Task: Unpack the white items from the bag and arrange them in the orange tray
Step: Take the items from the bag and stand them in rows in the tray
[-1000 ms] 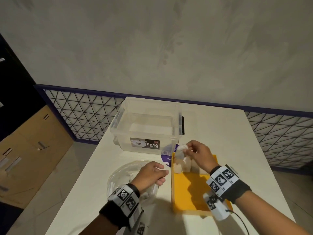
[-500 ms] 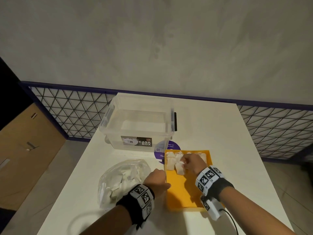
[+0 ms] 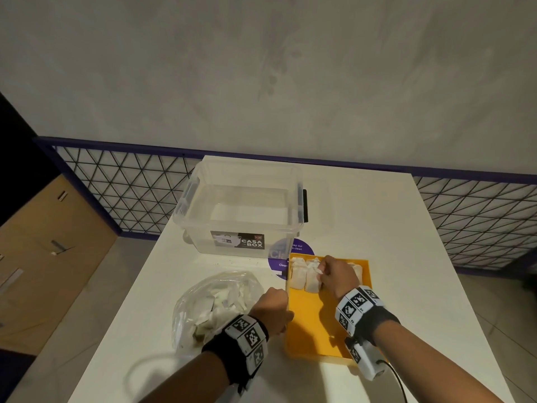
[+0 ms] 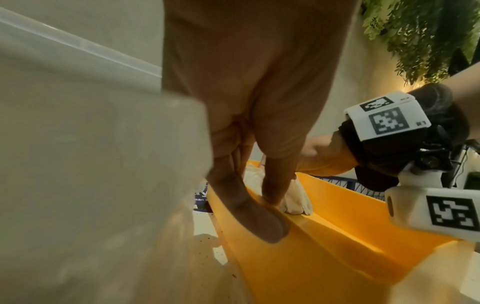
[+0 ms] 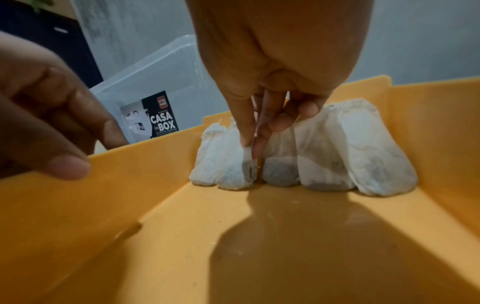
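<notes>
While the right hand (image 3: 335,276) pinches the edge of a white tea bag (image 5: 235,164) between fingertips, seating it in the row of 5 against the far wall of the orange tray (image 3: 312,321), the left hand (image 3: 273,306) grips the tray's left rim, thumb inside. Placement step looks nearly done. Next move, I'd say: release, then reach left into the clear plastic bag (image 3: 212,303) beside the tray, where more sachets remain.

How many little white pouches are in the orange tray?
5 pouches, all side by side along the orange tray's far wall. The right hand's fingers pinch the second from left.
</notes>
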A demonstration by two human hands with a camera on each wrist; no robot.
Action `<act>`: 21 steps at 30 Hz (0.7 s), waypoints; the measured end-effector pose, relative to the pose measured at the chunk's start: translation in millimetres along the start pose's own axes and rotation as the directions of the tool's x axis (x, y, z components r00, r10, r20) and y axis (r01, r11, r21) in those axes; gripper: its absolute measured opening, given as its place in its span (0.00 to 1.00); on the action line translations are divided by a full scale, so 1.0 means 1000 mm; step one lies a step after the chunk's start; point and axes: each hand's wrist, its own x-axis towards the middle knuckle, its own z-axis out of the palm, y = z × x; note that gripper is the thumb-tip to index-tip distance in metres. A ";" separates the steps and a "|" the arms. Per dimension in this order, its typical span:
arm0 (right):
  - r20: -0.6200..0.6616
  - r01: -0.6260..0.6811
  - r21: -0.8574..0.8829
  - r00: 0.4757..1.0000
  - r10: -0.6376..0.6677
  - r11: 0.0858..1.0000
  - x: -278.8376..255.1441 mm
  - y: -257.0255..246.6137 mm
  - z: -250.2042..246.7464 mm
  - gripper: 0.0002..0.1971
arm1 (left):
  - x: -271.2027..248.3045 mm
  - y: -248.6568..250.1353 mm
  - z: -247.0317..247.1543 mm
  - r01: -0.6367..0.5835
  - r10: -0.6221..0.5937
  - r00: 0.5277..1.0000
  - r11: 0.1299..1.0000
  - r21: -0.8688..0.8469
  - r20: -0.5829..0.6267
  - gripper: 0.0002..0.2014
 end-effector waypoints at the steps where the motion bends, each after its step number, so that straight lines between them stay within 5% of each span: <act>1: -0.009 -0.001 -0.021 1.000 0.001 1.000 0.000 -0.001 0.000 0.06 | 0.000 0.001 0.000 0.009 -0.009 1.000 1.000 0.007 0.002 0.16; 6: -0.058 -0.009 -0.036 0.998 0.007 0.999 -0.007 -0.008 -0.007 0.11 | -0.005 0.006 -0.008 0.032 -0.032 0.999 0.999 0.013 0.019 0.16; 8: -0.120 0.089 -0.091 0.988 -0.099 0.992 -0.012 -0.012 -0.012 0.11 | -0.014 0.009 -0.019 -0.009 0.007 1.000 0.998 -0.063 -0.026 0.17; 11: -0.146 0.287 -0.169 0.939 -0.312 0.943 -0.025 -0.026 -0.019 0.12 | -0.036 0.003 -0.046 -0.112 0.042 0.984 0.904 -0.413 -0.175 0.13; 14: -0.077 0.506 -0.116 0.854 -0.515 0.855 -0.047 -0.056 -0.021 0.11 | -0.055 -0.028 -0.079 -0.123 -0.063 0.958 0.788 -0.603 -0.279 0.06; 18: 0.141 0.611 -0.088 0.789 -0.597 0.787 -0.069 -0.093 0.001 0.14 | -0.060 -0.078 -0.092 0.066 -0.118 0.982 0.948 -0.313 -0.148 0.04; 21: 0.334 0.552 -0.147 0.809 -0.484 0.821 -0.075 -0.106 0.027 0.26 | -0.052 -0.097 -0.068 0.176 -0.180 0.982 0.982 0.074 0.052 0.23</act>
